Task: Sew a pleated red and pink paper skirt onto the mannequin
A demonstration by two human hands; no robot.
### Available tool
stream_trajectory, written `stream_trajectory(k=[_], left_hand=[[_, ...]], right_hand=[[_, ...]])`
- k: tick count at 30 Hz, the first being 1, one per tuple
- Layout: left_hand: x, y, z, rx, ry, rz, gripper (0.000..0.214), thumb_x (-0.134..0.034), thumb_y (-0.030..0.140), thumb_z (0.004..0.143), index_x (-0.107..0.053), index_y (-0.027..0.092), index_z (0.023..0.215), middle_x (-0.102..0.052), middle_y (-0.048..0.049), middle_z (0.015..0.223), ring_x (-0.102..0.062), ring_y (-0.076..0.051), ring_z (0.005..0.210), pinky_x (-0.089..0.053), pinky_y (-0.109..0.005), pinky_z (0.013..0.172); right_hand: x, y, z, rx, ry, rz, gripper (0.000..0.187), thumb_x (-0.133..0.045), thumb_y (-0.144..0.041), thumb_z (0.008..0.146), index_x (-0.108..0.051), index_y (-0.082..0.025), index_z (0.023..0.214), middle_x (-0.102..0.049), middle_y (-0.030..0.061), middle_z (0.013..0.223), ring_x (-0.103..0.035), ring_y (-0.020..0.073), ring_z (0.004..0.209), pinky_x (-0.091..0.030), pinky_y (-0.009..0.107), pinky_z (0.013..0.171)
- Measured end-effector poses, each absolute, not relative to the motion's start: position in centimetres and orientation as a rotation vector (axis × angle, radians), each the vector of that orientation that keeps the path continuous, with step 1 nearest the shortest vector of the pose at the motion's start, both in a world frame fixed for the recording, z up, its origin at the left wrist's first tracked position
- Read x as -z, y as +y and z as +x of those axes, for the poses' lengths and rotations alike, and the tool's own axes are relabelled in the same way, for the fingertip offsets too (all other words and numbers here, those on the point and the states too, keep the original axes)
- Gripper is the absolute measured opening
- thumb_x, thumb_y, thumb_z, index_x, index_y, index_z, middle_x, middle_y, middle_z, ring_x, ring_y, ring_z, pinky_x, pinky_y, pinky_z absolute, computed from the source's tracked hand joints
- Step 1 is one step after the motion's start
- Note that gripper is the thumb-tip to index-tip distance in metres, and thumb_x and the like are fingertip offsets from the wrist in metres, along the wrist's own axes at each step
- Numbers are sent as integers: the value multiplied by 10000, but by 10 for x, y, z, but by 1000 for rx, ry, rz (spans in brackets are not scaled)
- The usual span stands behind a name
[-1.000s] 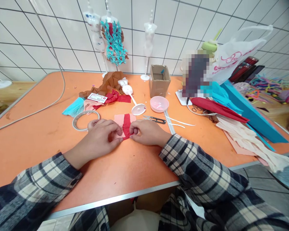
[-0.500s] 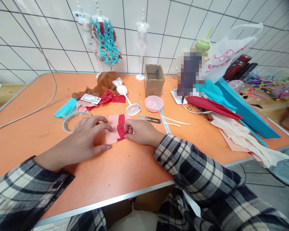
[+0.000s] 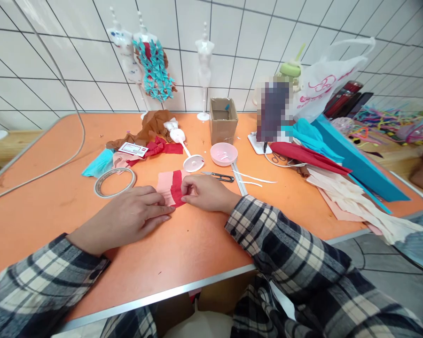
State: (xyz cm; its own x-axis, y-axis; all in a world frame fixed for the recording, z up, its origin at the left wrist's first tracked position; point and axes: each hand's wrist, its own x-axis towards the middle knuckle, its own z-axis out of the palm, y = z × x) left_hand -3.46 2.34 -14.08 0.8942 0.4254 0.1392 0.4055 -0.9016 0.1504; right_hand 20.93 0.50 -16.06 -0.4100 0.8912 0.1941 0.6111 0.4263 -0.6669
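A small pink crepe paper piece (image 3: 165, 182) lies on the orange table with a red crepe paper strip (image 3: 176, 188) across its right side. My right hand (image 3: 207, 193) is closed in a pinch at the red strip's right edge; its fingertips partly hide the paper. From the left, my left hand (image 3: 136, 213) covers the pink paper's near corner, its fingers drawn together and the forefinger and thumb at the near edge. Just behind my left hand lies a roll of tape (image 3: 97, 183). Black thread snips (image 3: 223, 177) lie beyond my right hand.
Behind the paper are a white mannequin lying down (image 3: 193, 163), a pink bowl (image 3: 224, 155) and a cardboard box (image 3: 223, 123). More mannequins (image 3: 205, 51) stand by the tiled wall. Crepe paper (image 3: 157, 123) is heaped at left; fabric-like sheets (image 3: 338, 197) and a blue folder (image 3: 370, 173) lie right.
My left hand has come down and nearer, its spread fingers closing together onto the paper's near edge, uncovering the tape roll. My right hand stays pinched at the red strip.
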Motion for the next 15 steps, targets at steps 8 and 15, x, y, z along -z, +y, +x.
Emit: stream_trajectory(k=[8,15], left_hand=[[149,35,-39,-504,776,2811,285,-486,332,959,-754,278,1036,-764,-52,975,-674,-223,928,-503,-359,835],[147,35,-42,-632,1098,2547,296,-501,390,901,-753,251,967,-786,-49,978,-699,-237,898,-554,-361,806]], right_hand=[[135,3,281,-335,-1656,-1474,148,-561,-304,865,-650,-198,916,-652,8,823,-561,134,700,-401,246,649],[150,0,335,-292,-1753,-1805,237,-561,-356,870,-726,-189,906,-690,43,838,-564,163,712,-406,276,658]])
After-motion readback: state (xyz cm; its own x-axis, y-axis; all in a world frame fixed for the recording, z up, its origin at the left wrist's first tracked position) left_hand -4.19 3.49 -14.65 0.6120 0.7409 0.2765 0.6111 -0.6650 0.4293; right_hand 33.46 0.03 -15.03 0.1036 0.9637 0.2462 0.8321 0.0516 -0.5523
